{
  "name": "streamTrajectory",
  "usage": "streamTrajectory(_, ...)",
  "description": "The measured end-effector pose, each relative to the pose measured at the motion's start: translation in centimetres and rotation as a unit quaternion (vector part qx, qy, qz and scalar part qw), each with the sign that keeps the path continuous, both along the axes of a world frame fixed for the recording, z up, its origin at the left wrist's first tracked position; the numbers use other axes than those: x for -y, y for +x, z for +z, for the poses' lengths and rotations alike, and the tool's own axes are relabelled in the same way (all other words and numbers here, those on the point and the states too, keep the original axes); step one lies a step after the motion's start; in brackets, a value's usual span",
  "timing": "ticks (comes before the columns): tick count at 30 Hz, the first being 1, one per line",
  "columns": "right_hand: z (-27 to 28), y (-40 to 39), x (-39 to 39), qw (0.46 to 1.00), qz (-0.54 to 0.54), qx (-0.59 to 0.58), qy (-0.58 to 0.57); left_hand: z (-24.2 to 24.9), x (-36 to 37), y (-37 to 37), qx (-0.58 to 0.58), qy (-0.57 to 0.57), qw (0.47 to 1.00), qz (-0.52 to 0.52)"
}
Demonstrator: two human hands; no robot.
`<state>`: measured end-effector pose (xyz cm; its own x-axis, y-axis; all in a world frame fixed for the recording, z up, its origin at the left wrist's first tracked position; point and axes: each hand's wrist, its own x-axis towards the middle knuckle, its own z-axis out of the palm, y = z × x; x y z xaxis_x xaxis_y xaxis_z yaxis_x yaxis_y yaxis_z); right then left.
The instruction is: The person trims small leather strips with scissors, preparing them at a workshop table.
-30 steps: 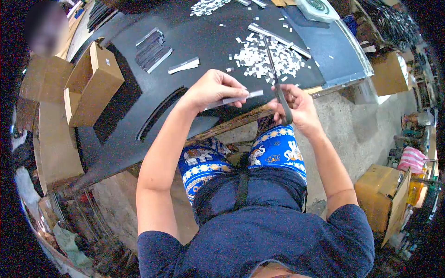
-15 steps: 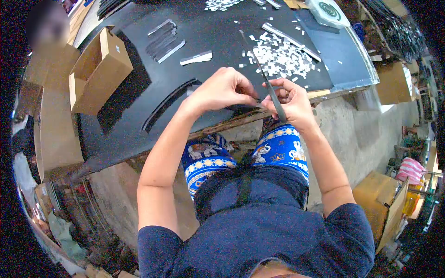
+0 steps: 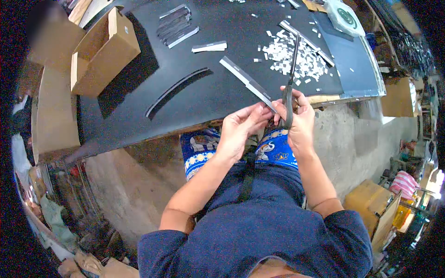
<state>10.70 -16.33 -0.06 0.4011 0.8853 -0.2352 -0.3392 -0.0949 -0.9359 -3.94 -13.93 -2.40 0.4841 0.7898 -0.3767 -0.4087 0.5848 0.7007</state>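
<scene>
Between my hands, near the table's front edge, is a long strip of black and white labels (image 3: 245,82), slanting up and to the left. My left hand (image 3: 241,129) pinches its lower end. My right hand (image 3: 299,120) has black scissors (image 3: 288,99) in it, blades pointing up and away, and its fingertips touch the strip's lower end too. Beyond the scissors lies a pile of small cut white and grey pieces (image 3: 301,58), with a long strip (image 3: 308,44) across its far side. A curved dark strip (image 3: 174,90) rests on the black table.
An open cardboard box (image 3: 109,55) stands on the left of the black table (image 3: 134,125). Stacked dark strips (image 3: 175,27) and a short white strip bundle (image 3: 209,47) lie further back. A plastic-wrapped green coil (image 3: 345,17) is at the back right. Another cardboard box (image 3: 368,199) sits low right.
The long label strip now extends out from my fingers over the table. My left hand has turned and moved nearer my body. The scissors now point more straight ahead.
</scene>
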Motion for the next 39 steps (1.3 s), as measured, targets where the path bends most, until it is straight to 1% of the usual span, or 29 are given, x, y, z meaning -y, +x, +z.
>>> streamTrajectory(1, 0.0, -0.3, 0.2, 1.0, 0.003, 0.002, -0.001, -0.3, 0.0, 0.4, 0.002, -0.001, 1.0, 0.003)
streamTrajectory(3, -0.1, -0.7, 0.4, 1.0, -0.017, -0.01, -0.001, -0.6, -0.8, 0.9, 0.035, -0.017, 0.998, 0.057)
streamTrajectory(4, -0.2, -0.8, 0.5, 1.0, -0.015, -0.01, -0.001, -0.6, -1.2, 1.1, 0.035, -0.017, 0.998, 0.059)
streamTrajectory(6, -0.6, -1.0, 0.7, 1.0, -0.024, -0.01, 0.005, -0.4, -1.8, 1.3, 0.085, -0.049, 0.992, 0.081)
streamTrajectory(9, -1.3, -1.3, 1.1, 0.999, -0.035, -0.027, 0.011, 0.1, -2.1, 1.4, 0.058, -0.072, 0.992, 0.089)
streamTrajectory(13, -1.6, -1.6, 1.2, 0.999, -0.044, -0.023, 0.019, 0.3, -2.1, 1.7, 0.066, -0.081, 0.989, 0.103)
streamTrajectory(16, -1.6, -1.8, 1.2, 0.998, -0.049, -0.038, 0.012, 0.5, -2.0, 1.9, 0.069, -0.074, 0.988, 0.12)
streamTrajectory(19, -1.6, -2.1, 1.1, 0.998, -0.05, -0.046, 0.005, 0.6, -2.0, 1.9, 0.055, -0.043, 0.989, 0.131)
streamTrajectory(22, -1.6, -2.6, 1.1, 0.997, -0.052, -0.052, -0.001, 0.8, -2.1, 1.8, 0.025, -0.014, 0.988, 0.15)
streamTrajectory(24, -1.7, -2.7, 1.1, 0.998, -0.028, -0.049, 0.004, 0.7, -2.3, 1.6, -0.011, 0.029, 0.987, 0.159)
streamTrajectory(26, -1.5, -2.6, 1.1, 0.999, -0.012, -0.039, -0.001, 0.9, -3.1, 0.6, -0.032, 0.04, 0.986, 0.157)
streamTrajectory(28, -0.7, -1.7, 1.1, 0.995, 0.071, 0.017, -0.073, 1.0, -4.4, -1.3, -0.081, 0.06, 0.989, 0.107)
streamTrajectory(29, -0.7, -0.9, 1.1, 0.99, 0.118, 0.027, -0.071, 1.0, -5.2, -2.6, -0.113, 0.076, 0.989, 0.063)
streamTrajectory(30, -0.1, -0.2, 1.2, 0.98, 0.168, 0.051, -0.095, 1.3, -5.8, -3.7, -0.107, 0.069, 0.991, 0.039)
streamTrajectory(32, -0.4, 1.1, 1.5, 0.961, 0.246, 0.096, -0.087, 1.6, -6.8, -5.9, -0.128, 0.072, 0.989, -0.002)
streamTrajectory(33, -0.3, 1.4, 1.6, 0.96, 0.25, 0.094, -0.087, 1.7, -7.4, -6.9, -0.151, 0.071, 0.985, -0.034)
streamTrajectory(35, 0.4, 1.7, 1.5, 0.926, 0.344, 0.092, -0.123, 1.8, -8.1, -8.3, -0.163, 0.075, 0.981, -0.079)
streamTrajectory(36, 0.7, 1.7, 1.3, 0.925, 0.347, 0.09, -0.123, 1.7, -8.5, -8.8, -0.161, 0.076, 0.979, -0.1)
streamTrajectory(38, 1.0, 1.6, 0.7, 0.891, 0.411, 0.091, -0.169, 1.1, -9.3, -9.6, -0.154, 0.077, 0.98, -0.104)
streamTrajectory(39, 1.0, 1.4, 0.5, 0.886, 0.425, 0.083, -0.164, 1.3, -9.5, -9.8, -0.151, 0.073, 0.977, -0.13)
